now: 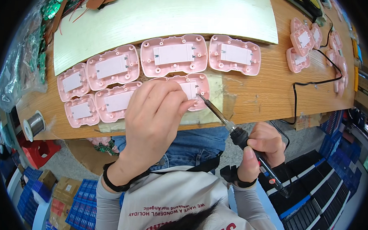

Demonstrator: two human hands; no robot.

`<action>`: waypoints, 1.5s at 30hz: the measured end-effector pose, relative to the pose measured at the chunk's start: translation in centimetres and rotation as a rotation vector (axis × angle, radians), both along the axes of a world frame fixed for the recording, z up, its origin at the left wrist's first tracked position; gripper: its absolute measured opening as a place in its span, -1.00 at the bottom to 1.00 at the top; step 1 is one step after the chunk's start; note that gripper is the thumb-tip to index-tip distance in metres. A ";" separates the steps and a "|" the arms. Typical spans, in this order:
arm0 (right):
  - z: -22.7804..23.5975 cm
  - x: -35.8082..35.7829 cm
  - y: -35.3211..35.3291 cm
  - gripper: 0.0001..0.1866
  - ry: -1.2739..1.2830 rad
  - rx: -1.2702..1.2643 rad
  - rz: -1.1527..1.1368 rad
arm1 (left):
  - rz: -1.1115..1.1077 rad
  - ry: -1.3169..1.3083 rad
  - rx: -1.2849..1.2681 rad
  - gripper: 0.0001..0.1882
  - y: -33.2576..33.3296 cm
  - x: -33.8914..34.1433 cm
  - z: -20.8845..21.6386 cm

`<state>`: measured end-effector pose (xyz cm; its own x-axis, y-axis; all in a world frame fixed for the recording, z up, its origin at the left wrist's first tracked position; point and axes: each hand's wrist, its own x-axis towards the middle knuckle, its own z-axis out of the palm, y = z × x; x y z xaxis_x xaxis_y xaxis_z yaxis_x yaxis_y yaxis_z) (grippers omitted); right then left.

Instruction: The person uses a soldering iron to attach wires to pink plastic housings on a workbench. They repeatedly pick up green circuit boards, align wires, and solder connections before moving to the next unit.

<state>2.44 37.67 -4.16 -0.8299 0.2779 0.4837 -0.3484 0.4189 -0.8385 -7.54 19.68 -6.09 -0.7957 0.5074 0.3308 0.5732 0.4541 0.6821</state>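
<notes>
Bright light, bent, perhaps soft edges.

My right grip (267,146) holds a soldering iron (239,137) with a matt black plastic handle and a smooth metal shaft. From 9 to 1 o'clock, the shells (174,55) are smooth pink plastic with bare metal contacts (155,58). The surface (267,94) shows wood grain. At 9 o'clock, the spool (35,125) carries silvery metal wire; above it, the bag (16,72) is crinkled, glossy clear plastic.

Grey sleeves (107,212), black wristbands (229,173), red-lettered white top (170,194), blue jeans (190,147)
</notes>
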 end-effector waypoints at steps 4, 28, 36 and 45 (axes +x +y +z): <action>0.0 0.3 -0.1 -0.83 0.063 -0.136 -0.085 | 0.056 -0.150 0.067 -0.87 -1.0 0.5 1.3; 3.8 -8.3 6.9 -0.90 0.055 -0.388 -0.433 | -0.610 -0.540 0.037 -0.84 -2.4 5.5 0.2; 3.1 -18.6 13.6 -0.88 0.282 0.789 -0.430 | -0.570 -0.368 -0.173 -0.75 -2.9 5.7 -0.5; 2.9 -17.9 14.7 -0.90 -0.037 0.868 -0.365 | -0.572 -0.520 -0.138 -0.77 -10.0 3.8 3.9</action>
